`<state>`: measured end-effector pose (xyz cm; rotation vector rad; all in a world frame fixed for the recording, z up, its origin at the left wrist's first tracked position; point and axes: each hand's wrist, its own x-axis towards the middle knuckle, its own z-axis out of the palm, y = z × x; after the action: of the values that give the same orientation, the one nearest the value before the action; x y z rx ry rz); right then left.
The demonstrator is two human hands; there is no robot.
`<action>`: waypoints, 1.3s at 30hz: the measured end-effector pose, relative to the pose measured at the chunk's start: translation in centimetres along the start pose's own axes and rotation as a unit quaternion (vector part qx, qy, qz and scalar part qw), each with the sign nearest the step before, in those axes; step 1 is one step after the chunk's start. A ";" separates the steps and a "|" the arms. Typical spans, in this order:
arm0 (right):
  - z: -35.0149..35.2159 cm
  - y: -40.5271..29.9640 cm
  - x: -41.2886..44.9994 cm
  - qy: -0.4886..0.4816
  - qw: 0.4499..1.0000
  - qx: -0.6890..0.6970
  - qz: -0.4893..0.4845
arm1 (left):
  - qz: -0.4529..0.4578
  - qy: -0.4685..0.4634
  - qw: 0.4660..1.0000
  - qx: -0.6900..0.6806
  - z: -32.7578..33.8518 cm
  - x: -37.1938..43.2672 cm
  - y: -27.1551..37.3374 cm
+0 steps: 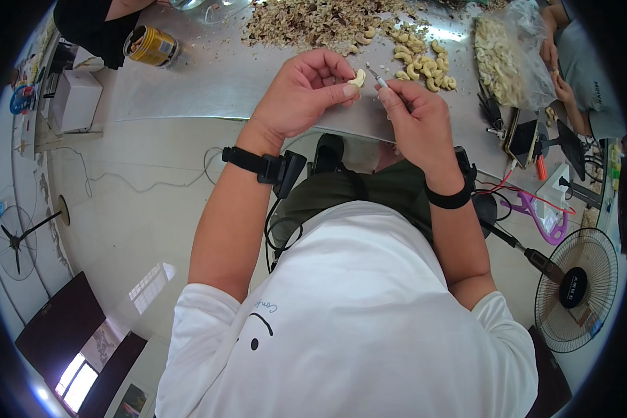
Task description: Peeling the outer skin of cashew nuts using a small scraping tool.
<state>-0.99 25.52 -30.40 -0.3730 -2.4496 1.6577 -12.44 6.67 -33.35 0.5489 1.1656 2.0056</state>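
Between the thumb and fingers of my left hand [313, 86] is a pale cashew kernel [360, 78], held above the near edge of the metal table [198, 96]. My right hand [418, 112] grips a slim metal hand tool with a small pointed blade [378, 77], its tip close to the kernel but apart from it. Just beyond my right hand lies a loose group of cashew kernels [426, 65]. A wide heap of brown and cream shell or skin fragments [313, 23] spreads behind my left hand.
A clear plastic bag of cashews [501, 62] stands at the right, beside a co-worker's hands [560, 78]. Nearer me are a phone [522, 138] and red cables [501, 187]. A yellow tin [151, 46] stands at the left. A pedestal fan [575, 290] is at my right.
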 end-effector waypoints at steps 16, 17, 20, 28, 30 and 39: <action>0.4 -0.9 -0.2 -0.037 0.999 0.018 -0.001 | 0.002 0.011 0.998 -0.055 0.1 0.2 0.1; 0.3 -0.9 -0.2 -0.034 0.999 0.015 -0.002 | 0.005 0.010 0.999 -0.053 0.0 0.2 0.1; 0.4 -0.9 -0.1 -0.021 1.000 0.021 0.004 | 0.011 0.025 0.998 -0.050 0.3 0.2 0.1; 1.6 -0.3 0.0 0.022 0.997 0.076 0.012 | -0.005 0.042 0.996 -0.081 0.5 0.2 0.4; 1.9 -0.4 -0.1 0.023 0.996 0.082 0.012 | -0.003 0.037 0.994 -0.101 0.3 0.1 0.5; 2.5 -0.6 0.5 0.032 0.993 0.109 -0.011 | -0.008 0.037 0.994 -0.107 0.2 0.2 0.2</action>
<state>-2.23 23.29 -30.79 -0.3625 -2.1897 1.8506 -12.58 6.88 -33.05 0.3586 0.9792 2.1191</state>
